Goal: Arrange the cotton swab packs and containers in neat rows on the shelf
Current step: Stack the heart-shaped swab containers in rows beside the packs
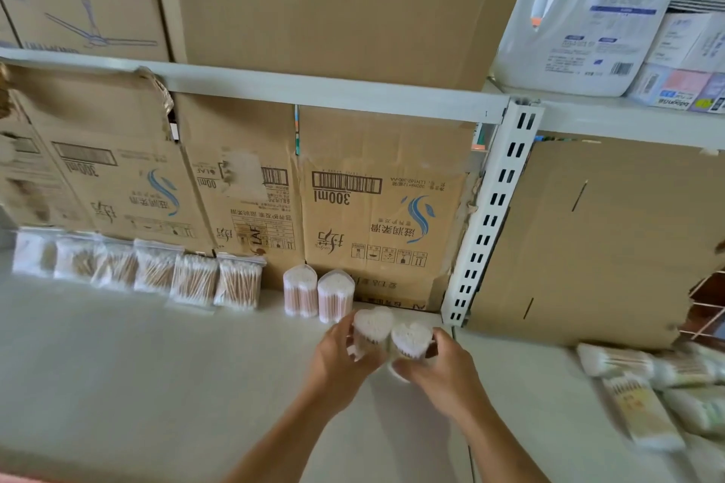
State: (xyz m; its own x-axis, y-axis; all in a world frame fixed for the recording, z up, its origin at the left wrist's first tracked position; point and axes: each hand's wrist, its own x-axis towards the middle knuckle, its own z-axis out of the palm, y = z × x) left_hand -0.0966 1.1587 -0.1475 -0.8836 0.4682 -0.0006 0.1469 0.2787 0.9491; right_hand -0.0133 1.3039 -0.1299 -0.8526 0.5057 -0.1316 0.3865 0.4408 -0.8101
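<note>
Both hands hold heart-shaped clear containers of cotton swabs just above the white shelf (157, 365). My left hand (337, 359) grips one container (372, 325); my right hand (439, 369) grips the other (411, 339), and the two containers touch. Behind them, two more heart containers (300, 290) (335, 294) stand side by side against the cardboard backing. To the left, several flat zip packs of wooden-stick swabs (196, 282) lean in a row along the back.
Loose swab packs (643, 396) lie in a heap at the right on the neighbouring shelf. A slotted white upright (494, 216) divides the two bays. Cardboard sheets (376, 208) line the back. Boxes and a large detergent jug (588, 12) sit on the shelf above.
</note>
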